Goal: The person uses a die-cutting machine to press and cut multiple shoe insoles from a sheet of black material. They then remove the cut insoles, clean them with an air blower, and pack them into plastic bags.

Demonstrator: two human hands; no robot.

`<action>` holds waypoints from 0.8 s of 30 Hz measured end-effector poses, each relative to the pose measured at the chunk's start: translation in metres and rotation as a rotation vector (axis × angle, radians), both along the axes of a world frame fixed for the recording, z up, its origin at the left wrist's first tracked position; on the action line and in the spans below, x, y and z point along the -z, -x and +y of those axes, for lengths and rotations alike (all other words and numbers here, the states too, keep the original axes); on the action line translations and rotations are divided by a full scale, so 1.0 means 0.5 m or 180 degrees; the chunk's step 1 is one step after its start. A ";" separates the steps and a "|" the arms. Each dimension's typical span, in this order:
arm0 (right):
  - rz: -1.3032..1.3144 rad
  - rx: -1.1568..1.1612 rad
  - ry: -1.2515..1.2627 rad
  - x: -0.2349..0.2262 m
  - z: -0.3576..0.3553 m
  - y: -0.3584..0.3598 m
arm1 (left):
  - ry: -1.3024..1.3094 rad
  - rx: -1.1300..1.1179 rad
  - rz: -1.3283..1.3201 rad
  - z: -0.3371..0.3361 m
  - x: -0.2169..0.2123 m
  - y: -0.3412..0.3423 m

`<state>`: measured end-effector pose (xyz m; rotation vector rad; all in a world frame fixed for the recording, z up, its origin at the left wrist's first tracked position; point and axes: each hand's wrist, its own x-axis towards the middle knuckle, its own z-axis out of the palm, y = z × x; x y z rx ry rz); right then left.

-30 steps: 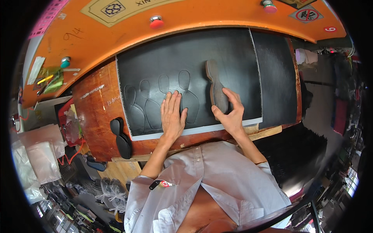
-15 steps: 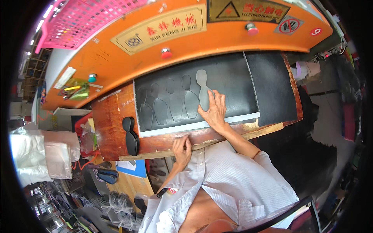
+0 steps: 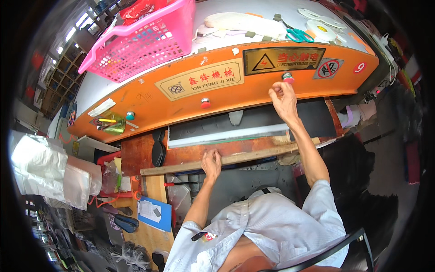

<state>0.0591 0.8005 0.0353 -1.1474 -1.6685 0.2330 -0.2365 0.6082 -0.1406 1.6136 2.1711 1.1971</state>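
Note:
My right hand [image 3: 285, 102] is raised to the orange machine front [image 3: 253, 81], fingers curled in, just below a red push button [image 3: 288, 78]. Whether it touches the button I cannot tell. My left hand [image 3: 211, 163] is closed and rests at the front edge of the wooden board [image 3: 181, 156], with nothing visible in it. Between the hands and the machine lies a black sheet [image 3: 204, 124], its far part hidden under the orange front. Only the rounded end of a grey sole-shaped template [image 3: 235, 117] shows on it. Black sole pieces [image 3: 158, 149] lie left of the sheet.
Another red button [image 3: 205, 103] and a green one [image 3: 130, 116] sit on the machine front. On its top stand a pink basket [image 3: 149, 45], teal-handled scissors [image 3: 299, 35] and tape rolls [image 3: 321, 30]. Plastic bags [image 3: 50, 167] hang at left; a blue clipboard [image 3: 155, 215] lies lower left.
My right hand has left the grey template and moved up and right to the red button. My left hand stays near the board edge. The view has shifted, and the machine front now hides most of the sheet.

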 end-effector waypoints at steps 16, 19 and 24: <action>-0.0494 -0.0049 0.0536 0.296 -0.234 0.077 | 0.0237 -0.0078 0.0115 0.116 -0.039 0.015; -0.0462 -0.0066 0.0599 0.298 -0.234 0.073 | 0.0037 -0.0021 0.0099 0.110 -0.032 0.018; -0.0532 -0.0167 0.1171 0.307 -0.234 0.068 | -0.0017 0.0240 -0.0130 0.099 -0.013 0.035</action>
